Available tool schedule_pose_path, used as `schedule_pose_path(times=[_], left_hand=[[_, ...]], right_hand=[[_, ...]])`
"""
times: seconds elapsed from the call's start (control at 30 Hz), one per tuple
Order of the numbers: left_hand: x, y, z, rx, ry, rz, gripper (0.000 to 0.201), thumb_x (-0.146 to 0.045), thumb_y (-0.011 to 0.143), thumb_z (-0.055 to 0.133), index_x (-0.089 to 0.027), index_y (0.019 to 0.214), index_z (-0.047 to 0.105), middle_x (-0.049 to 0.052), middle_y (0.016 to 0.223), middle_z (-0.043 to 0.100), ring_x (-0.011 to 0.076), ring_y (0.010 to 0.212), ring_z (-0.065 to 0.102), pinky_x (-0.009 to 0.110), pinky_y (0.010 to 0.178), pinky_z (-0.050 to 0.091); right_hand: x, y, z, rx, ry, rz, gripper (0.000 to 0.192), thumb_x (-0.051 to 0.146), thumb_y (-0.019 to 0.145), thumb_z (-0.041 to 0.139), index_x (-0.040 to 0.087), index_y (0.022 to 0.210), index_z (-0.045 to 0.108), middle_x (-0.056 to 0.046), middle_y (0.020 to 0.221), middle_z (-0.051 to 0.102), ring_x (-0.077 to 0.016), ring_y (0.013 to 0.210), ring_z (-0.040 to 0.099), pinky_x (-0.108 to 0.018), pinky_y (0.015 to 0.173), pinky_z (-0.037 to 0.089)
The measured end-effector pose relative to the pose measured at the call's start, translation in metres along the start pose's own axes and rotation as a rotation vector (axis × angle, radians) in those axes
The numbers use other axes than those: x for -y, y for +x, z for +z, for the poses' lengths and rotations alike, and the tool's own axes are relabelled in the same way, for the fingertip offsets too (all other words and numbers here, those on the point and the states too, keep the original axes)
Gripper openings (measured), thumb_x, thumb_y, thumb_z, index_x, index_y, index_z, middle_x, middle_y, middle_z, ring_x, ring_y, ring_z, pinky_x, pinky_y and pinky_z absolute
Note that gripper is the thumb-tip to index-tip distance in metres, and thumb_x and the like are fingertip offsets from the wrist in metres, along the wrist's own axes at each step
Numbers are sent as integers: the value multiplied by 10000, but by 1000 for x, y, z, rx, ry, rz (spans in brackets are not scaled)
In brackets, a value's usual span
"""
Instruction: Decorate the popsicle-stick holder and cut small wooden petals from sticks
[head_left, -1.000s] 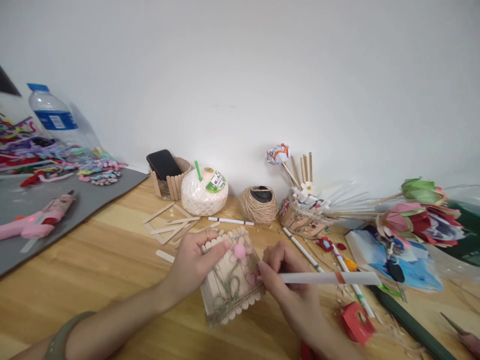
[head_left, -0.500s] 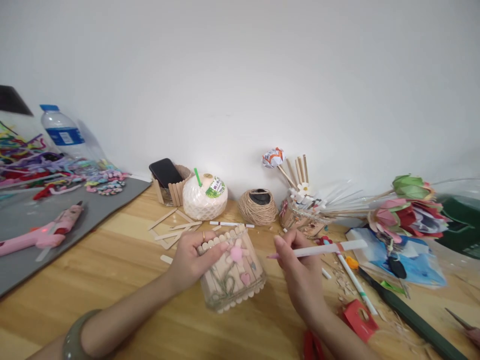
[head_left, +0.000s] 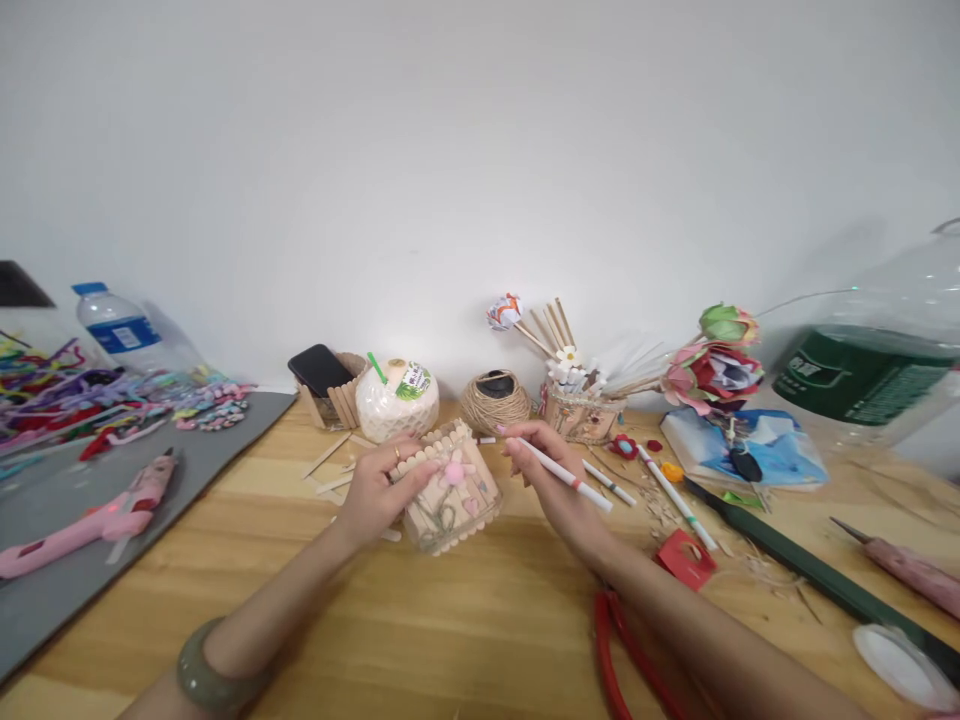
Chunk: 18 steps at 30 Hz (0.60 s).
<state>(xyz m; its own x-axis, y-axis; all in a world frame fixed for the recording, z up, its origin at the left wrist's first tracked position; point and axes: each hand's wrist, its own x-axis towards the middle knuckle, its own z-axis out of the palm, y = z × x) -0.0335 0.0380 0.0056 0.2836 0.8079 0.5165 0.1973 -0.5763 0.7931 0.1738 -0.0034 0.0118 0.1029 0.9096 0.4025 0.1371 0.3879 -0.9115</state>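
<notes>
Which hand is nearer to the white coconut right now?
Left. The left hand, gripping the craft-stick piece, is just in front of the white coconut; the right hand, holding a white marker, is farther off, in front and to its right.

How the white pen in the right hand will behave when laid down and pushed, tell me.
The white pen would probably roll, as it looks slim and round. It seems stiff, being straight without visible sag, and likely light, given how thin it is.
</notes>
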Motion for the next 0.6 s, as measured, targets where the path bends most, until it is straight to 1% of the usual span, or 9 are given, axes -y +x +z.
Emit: schedule_pose_path(times=[0.03, 0.1, 0.2, 0.27, 0.33, 0.4, 0.47, 0.6], left_hand=[[0, 0, 0, -2, -6, -15, 225, -297, 740, 611, -166, 556, 613, 3, 567, 569, 158, 583, 499, 262, 595, 405], [0, 0, 0, -7, -27, -49, 233, -314, 739, 609, -158, 566, 620, -8, 537, 556, 143, 538, 478, 243, 532, 382], [-2, 1, 1, -24, -64, -95, 250, -338, 724, 619, -151, 558, 607, -23, 494, 533, 126, 497, 451, 228, 493, 358], [-3, 2, 3, -48, -89, -122, 273, -350, 721, 616, -150, 539, 584, -29, 476, 514, 116, 480, 433, 222, 479, 348], [-4, 2, 4, -74, -113, -148, 290, -362, 723, 612, -150, 529, 570, -33, 464, 500, 112, 470, 422, 220, 470, 342], [-3, 2, 6, -94, -135, -174, 300, -369, 721, 615, -151, 522, 563, -36, 456, 493, 111, 465, 421, 220, 467, 345], [-3, 2, 9, -114, -151, -196, 301, -367, 718, 623, -152, 517, 560, -39, 450, 488, 110, 462, 420, 219, 463, 344], [-1, 0, 11, -156, -173, -233, 296, -356, 715, 632, -153, 514, 555, -43, 444, 484, 106, 458, 417, 212, 453, 335]], right_hand=[[0, 0, -1, 5, 5, -1, 192, 394, 831, 574, 206, 836, 613, 10, 704, 559, -145, 605, 471, -253, 527, 360], [1, 1, -3, 18, 20, -6, 229, 409, 824, 571, 202, 736, 614, 20, 636, 535, -137, 568, 450, -256, 519, 344], [8, -1, -1, 64, 54, -1, 321, 430, 807, 563, 202, 582, 562, 49, 493, 445, -119, 481, 385, -255, 476, 299], [13, -2, 3, 115, 81, 19, 277, 404, 782, 588, 207, 596, 529, 63, 471, 443, -109, 445, 363, -245, 446, 274], [15, -4, 8, 153, 102, 29, 222, 335, 730, 641, 216, 634, 479, 74, 502, 463, -102, 450, 368, -232, 442, 263], [14, -4, 12, 163, 114, 21, 258, 263, 685, 664, 222, 622, 418, 87, 525, 432, -98, 473, 364, -225, 459, 266], [11, -4, 13, 165, 117, 5, 297, 226, 684, 652, 222, 589, 370, 93, 536, 379, -96, 492, 354, -225, 485, 282], [4, -3, 13, 184, 114, -15, 296, 215, 731, 621, 217, 588, 361, 91, 557, 366, -101, 512, 380, -236, 517, 309]])
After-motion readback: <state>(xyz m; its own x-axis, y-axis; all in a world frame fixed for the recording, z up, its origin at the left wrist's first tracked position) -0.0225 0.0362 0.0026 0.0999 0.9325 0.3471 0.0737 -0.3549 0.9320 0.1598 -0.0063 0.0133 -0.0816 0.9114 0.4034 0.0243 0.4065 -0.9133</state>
